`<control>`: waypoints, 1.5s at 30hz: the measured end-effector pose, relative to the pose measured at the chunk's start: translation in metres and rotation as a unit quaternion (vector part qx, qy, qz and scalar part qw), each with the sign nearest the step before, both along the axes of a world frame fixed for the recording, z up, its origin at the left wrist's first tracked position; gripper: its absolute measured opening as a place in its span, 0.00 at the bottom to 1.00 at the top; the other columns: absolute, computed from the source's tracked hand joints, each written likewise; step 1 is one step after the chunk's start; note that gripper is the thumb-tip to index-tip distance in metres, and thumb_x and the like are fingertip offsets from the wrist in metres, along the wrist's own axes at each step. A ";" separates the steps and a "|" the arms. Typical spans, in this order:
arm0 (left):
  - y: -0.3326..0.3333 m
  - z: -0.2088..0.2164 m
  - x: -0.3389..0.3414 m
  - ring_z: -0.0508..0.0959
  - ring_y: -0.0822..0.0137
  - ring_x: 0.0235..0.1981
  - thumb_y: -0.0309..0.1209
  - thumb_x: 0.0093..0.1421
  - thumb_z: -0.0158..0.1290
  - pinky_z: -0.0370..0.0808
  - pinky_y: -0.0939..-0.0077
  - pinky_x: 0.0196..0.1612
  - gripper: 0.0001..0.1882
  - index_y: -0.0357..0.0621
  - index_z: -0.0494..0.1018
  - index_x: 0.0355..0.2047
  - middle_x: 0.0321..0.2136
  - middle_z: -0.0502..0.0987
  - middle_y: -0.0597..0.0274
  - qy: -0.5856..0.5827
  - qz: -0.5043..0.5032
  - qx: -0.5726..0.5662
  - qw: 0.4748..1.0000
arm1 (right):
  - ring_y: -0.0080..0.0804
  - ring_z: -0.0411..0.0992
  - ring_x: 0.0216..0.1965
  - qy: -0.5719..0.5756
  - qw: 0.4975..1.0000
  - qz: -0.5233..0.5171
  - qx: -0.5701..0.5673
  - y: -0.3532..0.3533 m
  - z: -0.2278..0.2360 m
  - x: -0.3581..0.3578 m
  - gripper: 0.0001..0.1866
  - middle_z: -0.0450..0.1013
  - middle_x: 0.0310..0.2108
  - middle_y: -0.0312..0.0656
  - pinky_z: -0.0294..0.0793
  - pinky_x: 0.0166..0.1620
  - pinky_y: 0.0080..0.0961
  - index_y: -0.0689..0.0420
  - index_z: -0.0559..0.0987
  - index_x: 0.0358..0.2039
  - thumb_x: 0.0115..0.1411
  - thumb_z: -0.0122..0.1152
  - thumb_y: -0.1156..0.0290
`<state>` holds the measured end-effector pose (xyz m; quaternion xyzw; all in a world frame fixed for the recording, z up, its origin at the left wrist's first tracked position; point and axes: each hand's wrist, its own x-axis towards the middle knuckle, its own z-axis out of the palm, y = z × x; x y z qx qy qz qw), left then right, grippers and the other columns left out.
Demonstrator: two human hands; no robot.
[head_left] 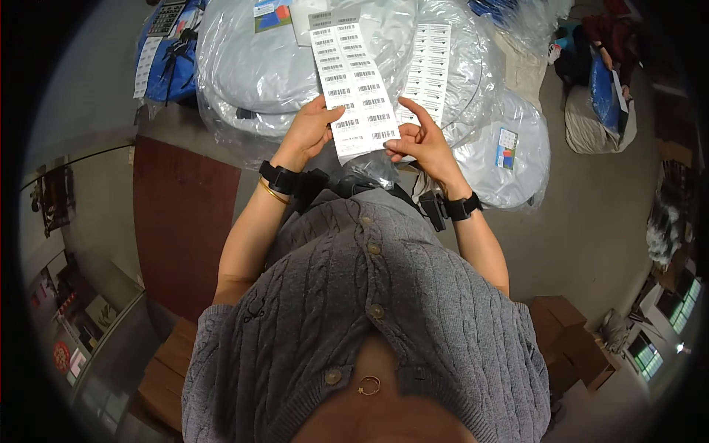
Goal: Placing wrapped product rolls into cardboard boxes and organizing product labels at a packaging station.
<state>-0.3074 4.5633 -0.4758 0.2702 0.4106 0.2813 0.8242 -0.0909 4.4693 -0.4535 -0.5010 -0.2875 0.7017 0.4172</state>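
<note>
A long white sheet of barcode labels is held up in front of me, with two columns of stickers on it. My left hand grips its left edge, thumb on the printed face and the other fingers behind. At the lower right corner my right hand pinches the sheet between thumb and curled fingers, while its index finger points outward. Beneath lie large grey folded items in clear plastic bags. A second sheet of labels rests on the bags, just beyond my right hand.
A smaller bagged grey item with a picture card lies at the right. On the left, a blue package carries a calculator and another label strip. Another person handles a blue package at the far right. Cardboard boxes stand behind me.
</note>
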 end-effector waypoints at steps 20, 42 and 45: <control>0.008 -0.007 0.001 0.74 0.58 0.49 0.19 0.60 0.43 0.75 0.67 0.51 0.22 0.29 0.57 0.55 0.49 0.70 0.47 -0.074 0.009 -0.017 0.997 | 0.31 0.74 0.40 -0.410 0.827 0.011 0.383 0.005 0.012 -0.031 0.07 0.75 0.34 0.39 0.65 0.55 0.38 0.56 0.81 0.35 0.55 0.62 0.72; 0.058 -0.006 -0.063 0.76 0.69 0.39 0.24 0.54 0.53 0.71 0.75 0.45 0.18 0.31 0.72 0.46 0.39 0.78 0.57 0.220 -0.220 0.190 0.931 | 0.10 0.63 0.27 -0.239 0.863 -0.374 0.242 0.003 0.050 0.107 0.04 0.70 0.29 0.28 0.58 0.30 0.08 0.58 0.74 0.36 0.60 0.58 0.75; 0.081 -0.008 -0.105 0.75 0.69 0.39 0.24 0.52 0.55 0.70 0.76 0.46 0.20 0.31 0.72 0.47 0.39 0.78 0.57 0.238 -0.300 0.217 0.898 | 0.12 0.66 0.30 -0.247 0.875 -0.346 0.232 0.003 0.061 0.135 0.05 0.71 0.28 0.30 0.62 0.35 0.08 0.60 0.74 0.33 0.58 0.61 0.75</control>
